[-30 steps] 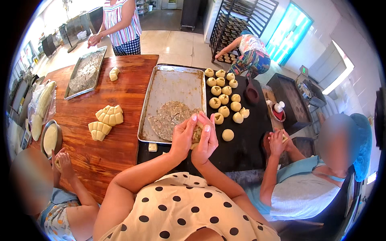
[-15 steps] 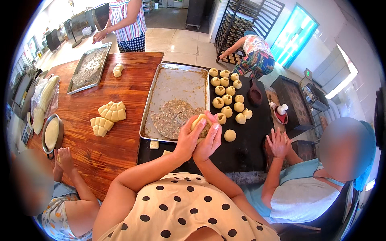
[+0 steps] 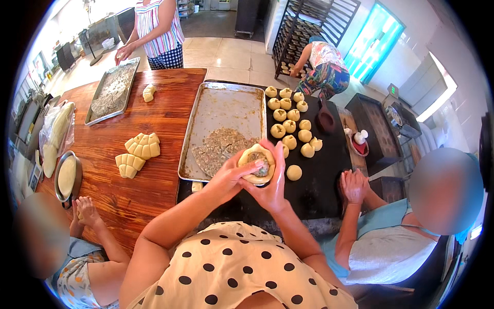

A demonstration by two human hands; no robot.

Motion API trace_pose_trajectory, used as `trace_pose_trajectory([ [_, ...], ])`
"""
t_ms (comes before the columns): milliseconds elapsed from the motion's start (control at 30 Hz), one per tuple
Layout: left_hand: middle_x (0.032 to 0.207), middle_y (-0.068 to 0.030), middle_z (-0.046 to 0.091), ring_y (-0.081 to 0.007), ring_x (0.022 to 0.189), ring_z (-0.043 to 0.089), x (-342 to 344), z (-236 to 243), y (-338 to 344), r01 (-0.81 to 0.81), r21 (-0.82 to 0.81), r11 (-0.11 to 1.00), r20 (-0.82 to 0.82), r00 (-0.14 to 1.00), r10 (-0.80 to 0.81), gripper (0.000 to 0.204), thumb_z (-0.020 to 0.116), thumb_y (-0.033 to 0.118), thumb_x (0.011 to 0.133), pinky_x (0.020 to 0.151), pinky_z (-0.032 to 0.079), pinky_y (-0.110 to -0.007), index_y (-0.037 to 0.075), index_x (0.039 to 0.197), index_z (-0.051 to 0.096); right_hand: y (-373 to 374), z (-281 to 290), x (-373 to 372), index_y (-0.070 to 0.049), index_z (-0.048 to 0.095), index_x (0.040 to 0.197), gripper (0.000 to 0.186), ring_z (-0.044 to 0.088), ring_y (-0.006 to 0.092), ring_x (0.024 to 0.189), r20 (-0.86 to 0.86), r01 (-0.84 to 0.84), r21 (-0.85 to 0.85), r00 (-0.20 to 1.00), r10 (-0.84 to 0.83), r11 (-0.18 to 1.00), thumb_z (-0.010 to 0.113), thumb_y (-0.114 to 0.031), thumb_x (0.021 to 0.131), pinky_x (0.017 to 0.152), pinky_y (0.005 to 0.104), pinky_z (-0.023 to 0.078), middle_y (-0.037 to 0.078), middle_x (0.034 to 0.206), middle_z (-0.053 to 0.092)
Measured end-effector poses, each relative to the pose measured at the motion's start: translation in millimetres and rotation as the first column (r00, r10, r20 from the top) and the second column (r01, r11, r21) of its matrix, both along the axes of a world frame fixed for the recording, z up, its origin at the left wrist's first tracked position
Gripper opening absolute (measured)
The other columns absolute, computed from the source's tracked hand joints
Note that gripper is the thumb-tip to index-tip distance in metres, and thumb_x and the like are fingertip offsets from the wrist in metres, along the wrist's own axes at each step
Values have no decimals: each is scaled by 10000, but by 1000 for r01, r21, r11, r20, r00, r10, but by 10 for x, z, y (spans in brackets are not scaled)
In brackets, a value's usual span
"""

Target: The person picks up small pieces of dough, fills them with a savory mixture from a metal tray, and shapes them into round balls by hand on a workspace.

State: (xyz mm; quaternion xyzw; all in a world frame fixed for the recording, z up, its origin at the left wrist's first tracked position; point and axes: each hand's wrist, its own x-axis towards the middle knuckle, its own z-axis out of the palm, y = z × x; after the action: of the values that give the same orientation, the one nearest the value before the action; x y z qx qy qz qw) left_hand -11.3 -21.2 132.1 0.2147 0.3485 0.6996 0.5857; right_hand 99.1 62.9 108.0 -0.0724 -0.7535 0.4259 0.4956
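A round, pale disc of dough with brown filling at its centre sits cupped between both hands, above the black work surface beside a metal baking tray of filling. The left hand curls under it; the right hand wraps its side. Filled dough balls lie beyond, in a tiled bakery.

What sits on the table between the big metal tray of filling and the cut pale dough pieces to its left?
Nothing: in the head view, bare wooden table separates the tray from the dough pieces.
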Motion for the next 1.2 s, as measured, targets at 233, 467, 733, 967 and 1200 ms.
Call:
trace_pose_trajectory([
  [233,1251,-86,550,-172,1161,559,-19,209,-98,166,-90,982,-113,978,-175,660,737,145,880,981,477,-339,68,1431,383,91,88,159,9,361,1437,1000,507,426,1275,259,-52,156,966,10,986,908,-226,633,1054,469,433,208,1289,577],
  [467,1252,-105,570,-187,1164,579,-189,181,-118,295,-135,946,-111,944,-310,702,766,101,843,996,489,-339,47,1426,379,94,455,217,3,384,1430,981,488,403,1302,330,-217,121,929,167,969,907,-215,631,1066,474,428,183,1320,561],
  [733,1256,-59,566,-164,1185,556,-25,64,-56,219,-79,972,-32,974,-222,638,727,217,904,999,468,-328,51,1422,394,7,171,174,-17,431,1371,859,553,374,1232,137,-35,76,990,24,996,883,-136,649,1106,463,396,143,1239,610],
  [967,1262,-57,569,-164,1182,561,-43,6,-38,175,-46,983,-47,983,-177,614,720,160,904,988,484,-333,61,1417,397,79,112,160,-20,408,1393,867,574,389,1193,205,-23,176,979,-13,984,860,-114,659,1106,447,393,168,1225,620],
  [1200,1252,-58,574,-166,1184,561,-95,-182,-106,260,-134,956,-85,958,-273,639,754,132,868,1003,472,-340,56,1400,408,36,125,179,-36,415,1392,877,565,394,1211,227,-112,-24,967,114,993,870,-135,649,1108,463,397,162,1223,620],
])
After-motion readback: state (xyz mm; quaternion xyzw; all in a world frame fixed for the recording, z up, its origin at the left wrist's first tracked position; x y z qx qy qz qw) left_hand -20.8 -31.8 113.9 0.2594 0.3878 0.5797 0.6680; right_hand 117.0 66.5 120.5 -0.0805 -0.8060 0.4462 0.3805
